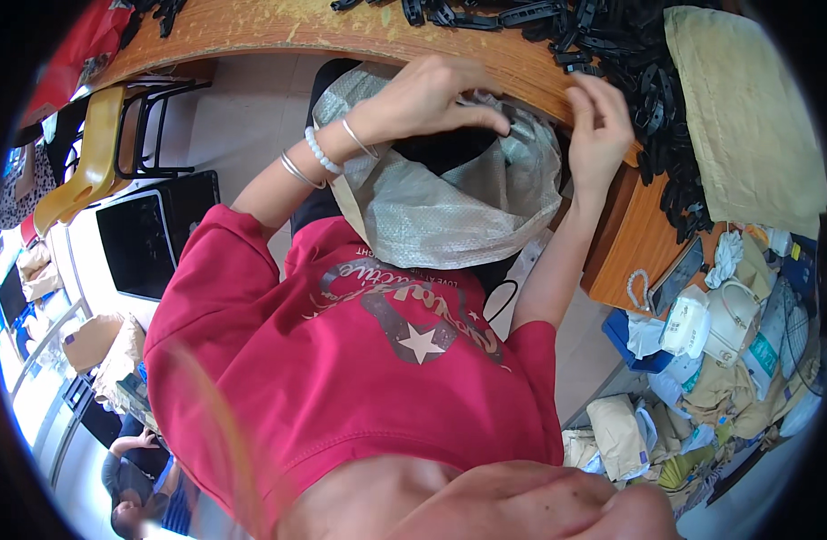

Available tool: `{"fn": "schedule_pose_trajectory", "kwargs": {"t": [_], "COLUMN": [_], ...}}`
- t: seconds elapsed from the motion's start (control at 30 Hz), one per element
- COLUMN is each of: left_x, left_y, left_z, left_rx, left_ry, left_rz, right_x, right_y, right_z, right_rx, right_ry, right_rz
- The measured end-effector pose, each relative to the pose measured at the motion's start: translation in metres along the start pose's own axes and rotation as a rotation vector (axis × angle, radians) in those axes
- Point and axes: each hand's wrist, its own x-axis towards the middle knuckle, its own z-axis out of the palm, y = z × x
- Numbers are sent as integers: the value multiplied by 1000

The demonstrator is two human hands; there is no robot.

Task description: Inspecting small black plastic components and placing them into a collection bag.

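Note:
An open grey woven sack (449, 211) rests on my lap, and its dark inside shows at the mouth. My left hand (436, 94) hovers over that mouth next to the table edge. Its thumb points right, apart from the slightly blurred fingers, and nothing shows in it. At the sack's right side my right hand (601, 121) is raised by the table edge. The fingers are bent with a gap to the thumb, and I see nothing between them. Black plastic strap-like pieces (602, 43) lie piled on the table just beyond my right hand.
The wooden table (278, 25) curves across the far side. A beige cloth (746, 108) lies right of the black pile. A phone (677, 277) and a beaded bracelet (638, 290) lie on the wood nearby. Bags and packets crowd the right; a yellow chair (94, 171) stands left.

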Motion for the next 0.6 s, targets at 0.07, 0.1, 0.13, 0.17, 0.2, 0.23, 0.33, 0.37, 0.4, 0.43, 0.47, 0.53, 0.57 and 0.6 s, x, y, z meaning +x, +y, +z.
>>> {"fn": "schedule_pose_trajectory", "kwargs": {"t": [0.07, 0.1, 0.13, 0.17, 0.2, 0.23, 0.33, 0.37, 0.4, 0.43, 0.47, 0.53, 0.57, 0.6], "left_x": [20, 27, 34, 39, 43, 46, 53, 53, 50, 48, 46, 40, 41, 42], "left_y": [-5, -10, -17, -23, -27, -30, -17, -16, -19, -18, -16, -12, -5, 1], "left_z": [-1, -4, -3, -3, -3, -2, -1, 0, 3, 8, 10, 11, 11, 12], "left_rx": [246, 444, 620, 626, 731, 833, 735, 686, 582, 578, 460, 319, 315, 92], "left_ry": [106, 162, 176, 182, 85, -14, -55, -68, -5, -4, 114, 243, 243, 327], "left_rz": [99, 98, 47, 43, -6, -56, -40, -26, 37, 40, 70, 83, 85, 76], "right_x": [7, 11, 14, 18, 20, 20, 15, 13, 11, 8, 8, 3, 0, -3], "right_y": [20, 19, 18, 17, 15, 12, 10, 9, 7, 4, 0, -13, -18, -21], "right_z": [-9, -7, -6, -4, -2, -2, -5, -6, -7, -9, -4, 2, 0, -1], "right_rx": [-400, -396, -500, -601, -598, -621, -632, -600, -570, -575, -482, -251, -255, -93], "right_ry": [73, 72, 21, -32, -33, -60, -90, -89, -88, -87, -33, 21, 21, 36], "right_rz": [-107, -111, -80, -52, -60, -85, -101, -75, -47, -46, -34, 86, 87, 200]}}
